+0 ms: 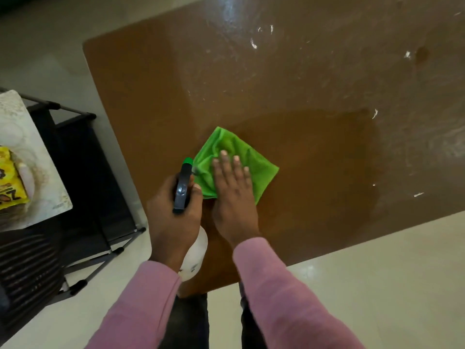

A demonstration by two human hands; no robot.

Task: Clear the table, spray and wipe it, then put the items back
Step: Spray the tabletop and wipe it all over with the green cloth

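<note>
A brown table (289, 96) fills the middle of the head view. On it lies a crumpled green cloth (254, 157), near the front left corner. My right hand (234, 195) presses flat on the cloth with straight fingers. My left hand (173, 212) grips a spray bottle (185, 187) with a dark trigger head, green nozzle and white body, held just left of the cloth. A darker wet patch spreads to the right of the cloth. White specks and streaks dot the far right part of the tabletop.
A black metal rack (83, 157) stands on the floor at the left. On it rests a pale mat (42, 159) with a yellow packet (11, 180). A dark ribbed object (27, 268) sits at the lower left. Pale floor tiles surround the table.
</note>
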